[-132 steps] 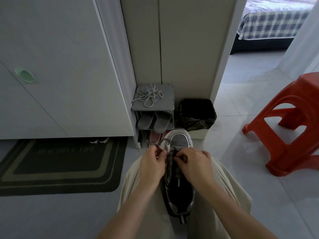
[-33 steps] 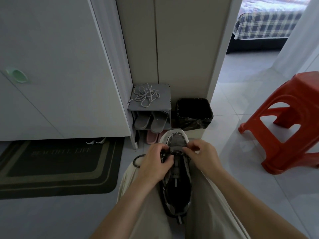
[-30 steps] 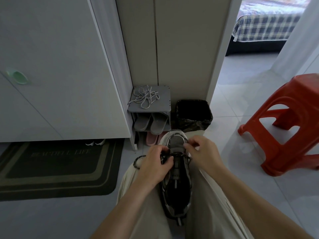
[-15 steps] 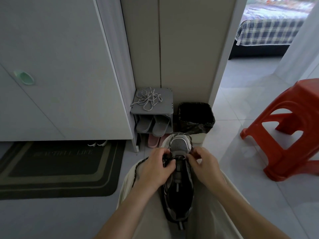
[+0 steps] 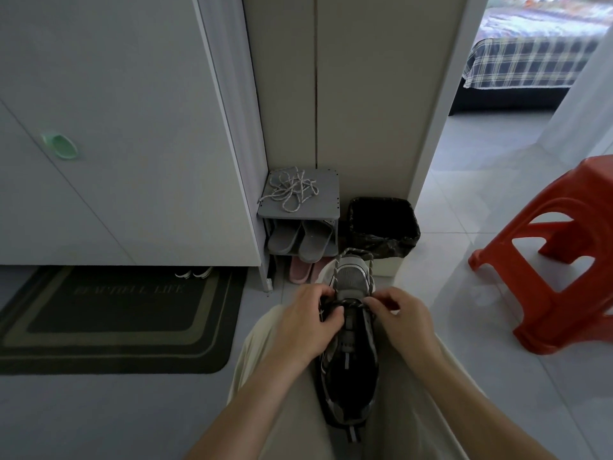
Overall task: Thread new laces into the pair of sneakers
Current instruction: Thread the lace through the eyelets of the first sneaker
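A grey and black sneaker [image 5: 350,370] lies between my knees, toe pointing away from me. A speckled lace [image 5: 352,257] loops over its toe and crosses the lowest eyelets. My left hand [image 5: 306,322] grips the sneaker's left side near those eyelets, fingers curled over the edge. My right hand [image 5: 403,318] pinches the lace at the right eyelet row. A second speckled lace [image 5: 291,190] lies tangled on top of the small grey shoe rack [image 5: 326,210]. No second sneaker is visible.
The rack holds grey slippers [image 5: 300,239] and pink ones [image 5: 300,269] below. A black-lined bin [image 5: 383,224] stands right of it. A red plastic stool [image 5: 560,250] is at the right, a dark doormat [image 5: 116,318] at the left. White cabinet doors rise ahead.
The lace that hung in a loop to my left now runs forward over the toe. Both hands stay at the lowest eyelets, the right one drawn in closer to the shoe.
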The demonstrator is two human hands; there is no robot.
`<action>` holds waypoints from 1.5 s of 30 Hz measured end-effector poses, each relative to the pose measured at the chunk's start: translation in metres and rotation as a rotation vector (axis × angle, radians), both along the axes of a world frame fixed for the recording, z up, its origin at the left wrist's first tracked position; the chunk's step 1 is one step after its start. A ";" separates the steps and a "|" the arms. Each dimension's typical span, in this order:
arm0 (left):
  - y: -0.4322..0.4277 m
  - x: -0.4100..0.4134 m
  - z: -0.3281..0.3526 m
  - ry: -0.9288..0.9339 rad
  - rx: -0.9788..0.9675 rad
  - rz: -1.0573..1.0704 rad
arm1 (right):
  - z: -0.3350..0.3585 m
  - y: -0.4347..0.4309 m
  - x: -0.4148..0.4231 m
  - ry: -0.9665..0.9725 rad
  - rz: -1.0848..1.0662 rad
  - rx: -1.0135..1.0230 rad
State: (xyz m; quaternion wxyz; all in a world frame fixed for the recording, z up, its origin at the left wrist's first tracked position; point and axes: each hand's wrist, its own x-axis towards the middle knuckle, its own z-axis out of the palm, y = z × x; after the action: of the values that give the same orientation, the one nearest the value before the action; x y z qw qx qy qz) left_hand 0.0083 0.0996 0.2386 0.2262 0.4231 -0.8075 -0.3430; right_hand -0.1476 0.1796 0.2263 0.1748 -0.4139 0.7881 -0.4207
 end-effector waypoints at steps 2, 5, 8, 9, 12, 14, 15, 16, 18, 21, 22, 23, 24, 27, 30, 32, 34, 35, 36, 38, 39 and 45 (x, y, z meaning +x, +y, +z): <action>0.001 0.001 -0.001 -0.007 0.002 0.002 | 0.001 0.000 0.002 -0.040 0.000 -0.024; 0.001 0.002 -0.001 -0.002 0.002 0.011 | 0.005 -0.003 0.002 0.033 0.058 -0.029; 0.001 0.001 -0.001 0.008 0.009 0.017 | 0.008 -0.006 -0.002 0.111 0.094 0.033; 0.001 0.001 0.000 0.016 0.010 0.017 | 0.010 -0.008 -0.005 0.086 0.063 0.021; 0.003 0.001 -0.001 0.027 0.004 0.022 | 0.022 -0.011 -0.007 -0.187 -0.103 -0.118; 0.003 0.002 -0.001 0.018 0.001 0.028 | 0.024 -0.010 -0.003 -0.231 -0.114 -0.128; 0.002 0.002 -0.002 0.013 -0.001 0.027 | 0.021 -0.009 -0.001 -0.193 -0.073 -0.086; 0.001 0.002 -0.002 0.009 -0.004 0.024 | 0.017 -0.007 0.000 -0.140 -0.017 -0.022; 0.000 0.001 -0.002 0.008 -0.007 0.023 | 0.012 -0.005 0.001 -0.093 0.048 0.043; 0.001 0.000 -0.002 0.009 -0.003 0.025 | 0.010 -0.005 0.000 -0.047 0.077 0.029; 0.001 0.000 -0.002 0.006 -0.002 0.023 | 0.009 -0.006 -0.001 -0.001 0.087 0.038; 0.002 0.001 -0.002 0.005 -0.001 0.022 | 0.009 -0.007 -0.001 0.032 0.079 0.042; 0.002 0.001 -0.002 0.002 0.002 0.021 | 0.008 -0.008 -0.002 0.028 0.028 0.027; 0.002 0.001 -0.001 -0.017 0.005 0.020 | 0.011 -0.008 -0.007 -0.256 -0.198 -0.102; 0.002 0.001 0.000 -0.014 0.001 0.019 | 0.009 -0.004 -0.003 -0.239 -0.116 -0.062; 0.002 0.001 0.000 -0.010 -0.001 0.021 | 0.008 -0.002 0.003 -0.137 -0.010 0.000; 0.002 0.001 0.000 -0.009 0.000 0.025 | 0.007 -0.001 0.005 -0.069 0.020 -0.002; 0.002 0.001 0.000 -0.009 0.003 0.026 | 0.006 -0.002 0.004 -0.022 0.017 -0.015; 0.002 0.001 0.000 -0.008 0.006 0.025 | 0.006 -0.003 0.003 0.032 0.011 -0.017; 0.003 0.001 0.000 -0.007 0.011 0.021 | 0.005 -0.006 0.001 0.068 -0.031 -0.015; 0.003 0.001 0.000 -0.008 0.013 0.020 | 0.003 -0.007 -0.001 0.022 -0.082 -0.034; 0.003 0.002 0.000 -0.023 0.025 0.027 | 0.000 -0.007 0.002 -0.189 -0.125 -0.071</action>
State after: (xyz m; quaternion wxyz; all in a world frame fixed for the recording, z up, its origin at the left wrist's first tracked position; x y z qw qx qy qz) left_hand 0.0102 0.1031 0.2390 0.2163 0.4406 -0.8000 -0.3451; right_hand -0.1456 0.1725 0.2265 0.2069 -0.3285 0.7770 -0.4955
